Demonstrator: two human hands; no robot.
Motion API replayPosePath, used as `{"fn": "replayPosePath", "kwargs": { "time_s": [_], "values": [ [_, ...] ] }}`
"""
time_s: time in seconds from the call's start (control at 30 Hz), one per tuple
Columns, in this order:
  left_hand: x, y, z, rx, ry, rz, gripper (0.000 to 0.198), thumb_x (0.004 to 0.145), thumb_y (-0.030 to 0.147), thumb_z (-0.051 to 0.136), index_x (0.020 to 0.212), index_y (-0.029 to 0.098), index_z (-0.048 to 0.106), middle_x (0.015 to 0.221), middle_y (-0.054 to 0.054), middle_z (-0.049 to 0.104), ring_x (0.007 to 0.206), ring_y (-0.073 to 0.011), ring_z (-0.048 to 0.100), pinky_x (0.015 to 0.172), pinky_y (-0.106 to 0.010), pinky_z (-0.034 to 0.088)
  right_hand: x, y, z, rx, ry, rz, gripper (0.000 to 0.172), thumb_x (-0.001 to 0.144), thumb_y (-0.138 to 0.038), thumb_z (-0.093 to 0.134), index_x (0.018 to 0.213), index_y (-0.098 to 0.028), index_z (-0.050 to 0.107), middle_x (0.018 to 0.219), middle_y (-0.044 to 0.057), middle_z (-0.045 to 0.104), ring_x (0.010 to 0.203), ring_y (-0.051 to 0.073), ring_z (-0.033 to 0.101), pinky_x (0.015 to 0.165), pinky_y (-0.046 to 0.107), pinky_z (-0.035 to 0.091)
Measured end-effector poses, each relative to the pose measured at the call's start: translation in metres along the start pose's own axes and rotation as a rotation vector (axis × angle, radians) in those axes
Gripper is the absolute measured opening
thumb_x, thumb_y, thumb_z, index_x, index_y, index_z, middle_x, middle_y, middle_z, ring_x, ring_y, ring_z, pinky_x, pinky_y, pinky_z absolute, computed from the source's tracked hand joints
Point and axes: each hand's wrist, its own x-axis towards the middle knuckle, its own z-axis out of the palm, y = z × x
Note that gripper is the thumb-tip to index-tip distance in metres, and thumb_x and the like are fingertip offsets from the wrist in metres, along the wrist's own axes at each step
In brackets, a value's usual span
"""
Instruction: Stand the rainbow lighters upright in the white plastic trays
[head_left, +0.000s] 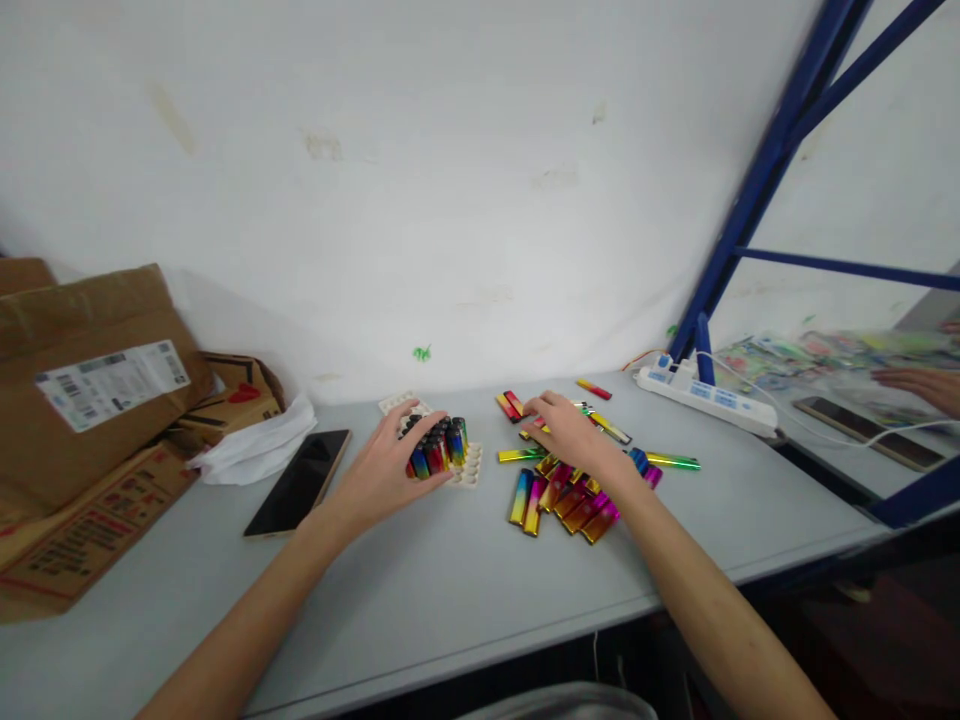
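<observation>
My left hand [382,465] curves around a cluster of upright lighters [437,448], shiny and multicoloured with dark tops. They stand close together on a white tray with round holes [470,468], whose bare rows show at the right and back. Over a loose pile of flat, shiny, colour-graded pieces that look like lighter sleeves [571,497], my right hand [566,430] bends its fingers down at the pile's back left side. Whatever lies between those fingertips is too small to make out. Red-and-gold pieces [509,405] lie just beyond them.
A dark phone [300,483] lies left of my left hand. Cardboard boxes [82,370] and crumpled white paper [259,443] stand farther left. A white power strip [705,395] with cables sits at the back right, near a blue metal frame [750,180]. Another person's hand [926,388] shows at far right.
</observation>
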Motion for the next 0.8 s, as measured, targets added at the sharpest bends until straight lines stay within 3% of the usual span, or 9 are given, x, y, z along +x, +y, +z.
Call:
{"fn": "replayPosePath", "kwargs": {
  "time_s": [0.1, 0.17, 0.33, 0.5, 0.6, 0.67, 0.73, 0.8],
  "values": [
    [0.000, -0.005, -0.003, -0.024, -0.073, -0.045, 0.074, 0.082, 0.054, 0.076, 0.148, 0.030, 0.052, 0.149, -0.014, 0.046, 0.120, -0.0331, 0.064, 0.101, -0.046, 0.056, -0.002, 0.019, -0.012, 0.105, -0.056, -0.018, 0.017, 0.100, -0.028, 0.062, 0.106, -0.016, 0.072, 0.106, 0.012, 0.069, 0.095, 0.023, 0.066, 0.090, 0.035, 0.050],
    [0.000, -0.009, -0.002, -0.067, -0.096, -0.050, 0.072, 0.083, 0.052, 0.076, 0.147, 0.031, 0.053, 0.146, -0.013, 0.050, 0.118, -0.0322, 0.065, 0.099, -0.045, 0.057, -0.003, 0.024, -0.016, 0.151, -0.110, -0.064, 0.015, 0.096, -0.027, 0.067, 0.104, -0.017, 0.075, 0.107, 0.010, 0.071, 0.097, 0.023, 0.066, 0.091, 0.035, 0.050],
    [0.000, -0.017, 0.005, -0.169, -0.100, -0.026, 0.064, 0.088, 0.047, 0.074, 0.146, 0.029, 0.055, 0.149, -0.014, 0.047, 0.134, -0.0334, 0.056, 0.113, -0.051, 0.047, -0.006, 0.021, -0.004, 0.118, -0.237, -0.089, 0.022, 0.085, -0.026, 0.080, 0.106, -0.020, 0.078, 0.113, 0.010, 0.070, 0.110, 0.028, 0.063, 0.100, 0.040, 0.048],
    [0.000, -0.018, 0.008, -0.162, -0.075, -0.027, 0.064, 0.088, 0.043, 0.073, 0.147, 0.028, 0.053, 0.157, -0.015, 0.038, 0.144, -0.0358, 0.046, 0.117, -0.054, 0.043, -0.004, 0.016, 0.006, 0.106, -0.197, -0.087, 0.016, 0.086, -0.022, 0.078, 0.101, -0.018, 0.075, 0.109, 0.011, 0.067, 0.105, 0.027, 0.063, 0.094, 0.038, 0.049],
    [0.001, -0.009, 0.001, -0.129, 0.001, -0.008, 0.069, 0.086, 0.042, 0.075, 0.148, 0.026, 0.051, 0.159, -0.016, 0.035, 0.142, -0.0356, 0.048, 0.118, -0.053, 0.043, -0.002, 0.011, -0.002, 0.141, -0.131, -0.071, 0.016, 0.093, -0.022, 0.069, 0.109, -0.019, 0.071, 0.099, 0.008, 0.071, 0.092, 0.023, 0.066, 0.085, 0.034, 0.050],
    [0.002, 0.002, -0.009, -0.110, 0.114, 0.003, 0.064, 0.086, 0.041, 0.073, 0.145, 0.023, 0.053, 0.154, -0.016, 0.042, 0.140, -0.0342, 0.050, 0.118, -0.051, 0.043, -0.001, 0.005, -0.009, 0.185, -0.066, -0.067, 0.016, 0.096, -0.024, 0.066, 0.111, -0.019, 0.070, 0.093, 0.006, 0.072, 0.084, 0.021, 0.066, 0.081, 0.033, 0.050],
    [0.003, 0.014, -0.019, -0.116, 0.249, -0.003, 0.048, 0.090, 0.036, 0.068, 0.135, 0.021, 0.061, 0.139, -0.014, 0.057, 0.129, -0.0301, 0.058, 0.113, -0.047, 0.047, 0.000, -0.002, -0.015, 0.274, -0.013, -0.076, 0.018, 0.096, -0.028, 0.067, 0.110, -0.019, 0.071, 0.090, 0.005, 0.073, 0.080, 0.019, 0.066, 0.078, 0.032, 0.050],
    [0.004, 0.025, -0.028, -0.162, 0.338, 0.001, 0.025, 0.093, 0.031, 0.064, 0.115, 0.020, 0.069, 0.114, -0.010, 0.070, 0.106, -0.0239, 0.068, 0.100, -0.039, 0.055, -0.001, -0.012, -0.018, 0.424, 0.011, -0.099, 0.021, 0.096, -0.034, 0.067, 0.110, -0.019, 0.072, 0.089, 0.004, 0.073, 0.078, 0.018, 0.066, 0.075, 0.030, 0.050]
  ]
}}
